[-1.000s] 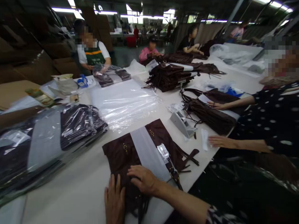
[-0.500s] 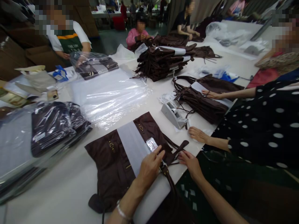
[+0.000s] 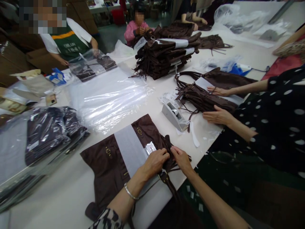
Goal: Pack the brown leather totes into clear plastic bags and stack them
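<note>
The white worktop (image 3: 64,187) lay beneath both grips and ran well beyond them. A co-worker in a black top with white dots (image 3: 269,130) leaned in to the right of the right grip (image 3: 182,159), both hands on another brown bag. Past the left grip (image 3: 156,160), far off to the left, a co-worker in a green apron (image 3: 71,46) handled a bag in clear plastic, and a person in pink (image 3: 128,33) sat farther back. A spread of clear plastic sheets (image 3: 105,98) covered the area ahead and to the left of the left grip; well to its left lay wrapped bags (image 3: 47,133), shiny under their film. A heap of brown bags (image 3: 164,60) rose well beyond both grips.

The brown bag (image 3: 113,162) lay flat beneath the left grip and mostly to its left, a pale band (image 3: 128,149) around its middle. The left grip's fingers were bent down at the bag's right end; the right grip, just beside it, had its fingertips against the dark straps (image 3: 168,144) there. Whether either had closed on them I could not tell. A grey tape dispenser (image 3: 175,117) stood ahead of both grips. A silvery packet (image 3: 150,148) lay on the bag, just beside the left grip, and a bracelet (image 3: 130,192) circled the wrist behind it.
</note>
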A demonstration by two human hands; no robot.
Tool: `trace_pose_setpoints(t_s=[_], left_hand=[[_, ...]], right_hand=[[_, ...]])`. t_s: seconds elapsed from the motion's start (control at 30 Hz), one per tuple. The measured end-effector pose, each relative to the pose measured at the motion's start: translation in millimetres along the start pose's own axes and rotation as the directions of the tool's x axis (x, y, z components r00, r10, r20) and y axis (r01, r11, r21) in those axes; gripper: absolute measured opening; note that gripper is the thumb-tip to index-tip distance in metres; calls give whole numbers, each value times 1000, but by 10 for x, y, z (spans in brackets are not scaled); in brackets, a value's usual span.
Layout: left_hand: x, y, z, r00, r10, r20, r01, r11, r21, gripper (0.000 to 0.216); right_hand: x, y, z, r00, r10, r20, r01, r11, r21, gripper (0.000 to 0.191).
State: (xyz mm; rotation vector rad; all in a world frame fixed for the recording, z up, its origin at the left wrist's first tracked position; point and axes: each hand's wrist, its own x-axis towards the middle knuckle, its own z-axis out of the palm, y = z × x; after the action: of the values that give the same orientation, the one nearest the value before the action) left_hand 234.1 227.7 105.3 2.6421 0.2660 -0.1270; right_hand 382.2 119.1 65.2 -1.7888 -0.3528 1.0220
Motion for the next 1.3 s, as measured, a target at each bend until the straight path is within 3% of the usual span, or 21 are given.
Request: trace_pose_setpoints(t_s=[0.2,0.3,0.43,0.57,0.63,0.73,0.8,0.9,1.0,1.07,1.17,1.23,1.3], left_hand=[[32,9,79,983,-155,-103,135,974,-184,13],[19,26,106,973,-206,-103,184,964,-191,14],[34,79,171,972,-168,-162,146,980,-138,16],[60,166,251,969,-84,-230,87,996,4,13],[76,205,285,961,-68,-268,86,995,55,13],[110,235,337,951,-42,-306,66,995,70,15],[135,236,379,953,-7,-302,28,997,65,16],[164,221,441,963,5,-269,3,1000,29,15],[160,195,472,964,-46,-261,24,996,-85,15],[134,176,472,953,-66,-297,2,978,-209,25],[94,146,469,901,-141,-411,-32,922,-386,35],[97,125,476,862,-211,-462,-18,897,-442,35],[133,103,484,849,-239,-471,5,895,-446,38]], right_hand=[[115,-27,-148,992,70,108,-73,997,26,44],[101,13,-198,988,87,130,-96,993,64,47],[72,4,-162,986,74,151,-88,992,91,51],[98,-143,-36,996,26,89,-32,998,61,57],[139,-232,27,987,46,156,-57,996,67,50],[230,-316,76,913,112,392,-161,983,93,40],[296,-332,74,850,160,502,-236,968,90,43],[363,-328,43,781,202,590,-315,945,93,49],[353,-328,-9,758,196,622,-339,933,119,53],[309,-323,-69,803,157,575,-264,959,106,52],[227,-272,-207,946,5,323,49,986,-160,46],[183,-206,-299,980,-103,173,167,895,-414,37],[160,-138,-347,984,-129,124,175,834,-523,27]])
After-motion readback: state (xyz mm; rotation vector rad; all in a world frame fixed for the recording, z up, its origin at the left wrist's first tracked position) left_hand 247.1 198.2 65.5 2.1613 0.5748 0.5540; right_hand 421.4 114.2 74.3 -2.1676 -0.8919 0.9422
